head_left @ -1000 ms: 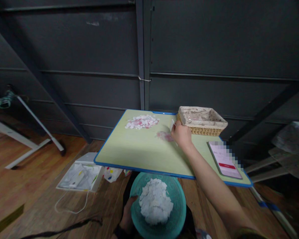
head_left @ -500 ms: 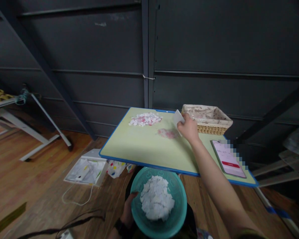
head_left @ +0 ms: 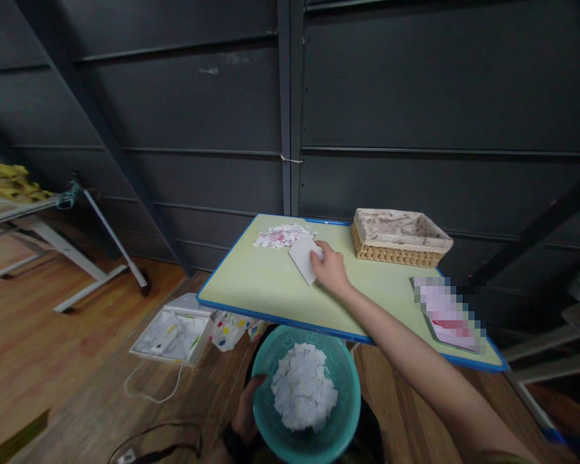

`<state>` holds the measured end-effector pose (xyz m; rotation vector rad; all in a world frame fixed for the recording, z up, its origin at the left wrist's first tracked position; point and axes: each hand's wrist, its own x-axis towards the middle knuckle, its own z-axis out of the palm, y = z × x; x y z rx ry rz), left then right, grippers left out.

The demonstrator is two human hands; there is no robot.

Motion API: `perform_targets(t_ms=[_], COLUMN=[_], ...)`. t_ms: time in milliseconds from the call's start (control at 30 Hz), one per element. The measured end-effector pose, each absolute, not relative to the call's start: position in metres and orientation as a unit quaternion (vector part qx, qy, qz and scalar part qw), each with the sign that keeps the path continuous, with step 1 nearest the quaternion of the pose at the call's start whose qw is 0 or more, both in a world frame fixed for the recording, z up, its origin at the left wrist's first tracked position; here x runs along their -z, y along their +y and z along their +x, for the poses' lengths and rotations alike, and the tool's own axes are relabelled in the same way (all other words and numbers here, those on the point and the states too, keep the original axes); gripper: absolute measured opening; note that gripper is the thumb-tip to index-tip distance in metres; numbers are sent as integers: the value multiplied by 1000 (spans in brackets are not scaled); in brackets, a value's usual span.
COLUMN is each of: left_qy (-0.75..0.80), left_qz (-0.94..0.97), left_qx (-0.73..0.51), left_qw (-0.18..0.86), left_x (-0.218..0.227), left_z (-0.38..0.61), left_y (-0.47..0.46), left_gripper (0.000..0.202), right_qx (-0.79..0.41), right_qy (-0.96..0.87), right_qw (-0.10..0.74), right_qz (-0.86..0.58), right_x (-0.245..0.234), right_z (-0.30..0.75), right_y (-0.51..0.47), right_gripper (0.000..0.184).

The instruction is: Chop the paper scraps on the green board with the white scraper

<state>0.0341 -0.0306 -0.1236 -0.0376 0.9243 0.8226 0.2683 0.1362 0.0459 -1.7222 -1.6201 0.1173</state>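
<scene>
My right hand [head_left: 330, 267] is closed on a flat white card [head_left: 303, 256], held tilted over the yellow-green table [head_left: 251, 280] with the blue edge. Just beyond the card's left side lies a spread pile of small white and pink paper scraps [head_left: 278, 236]. Below the table's front edge, my left hand [head_left: 251, 403] grips the rim of a teal plastic basket [head_left: 345, 406] in my lap. A heap of torn white paper pieces [head_left: 303, 386] fills the middle of the basket. The fingers of that hand are partly hidden by the rim.
A lined wicker basket [head_left: 396, 254] stands at the table's back right. A phone [head_left: 452, 322], partly pixelated, lies near the right edge. On the floor to the left sits an open white box [head_left: 174, 332] with a cord. Dark metal panels [head_left: 198, 103] rise behind the table.
My right hand has moved left with the card, from beside the wicker basket to near the scrap pile. The pinkish patch mid-table no longer shows. My left hand stays on the basket.
</scene>
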Motion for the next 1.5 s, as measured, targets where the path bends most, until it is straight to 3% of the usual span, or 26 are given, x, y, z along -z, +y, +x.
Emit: perform_targets(t_ms=[267,567,800,1167,1333,1500], left_qy=[410,417,432,452,451,409], left_qz=[37,19,39,-2,11,19], left_qx=[-454,-480,-476,-465,-473,-474], left_qw=[790,772,765,761,756,780], left_x=[132,124,120,116,114,115], left_z=[24,12,14,14,16,16], left_y=[-24,-19,-17,-14,-16,-19], left_gripper=[53,65,59,67,66,64], right_qx=[13,52,48,45,1,-23], right_qy=[-613,-614,-620,-705,-761,-696], right_qw=[299,369,371,263,210,276], right_qz=[-731,-695,-689,-657,-614,-663], right_x=[-52,-52,-50,-40,-43,-44], right_z=[280,293,289,265,266,270], right_y=[136,142,142,134,130,136], right_gripper=[48,42,35,35,20,31])
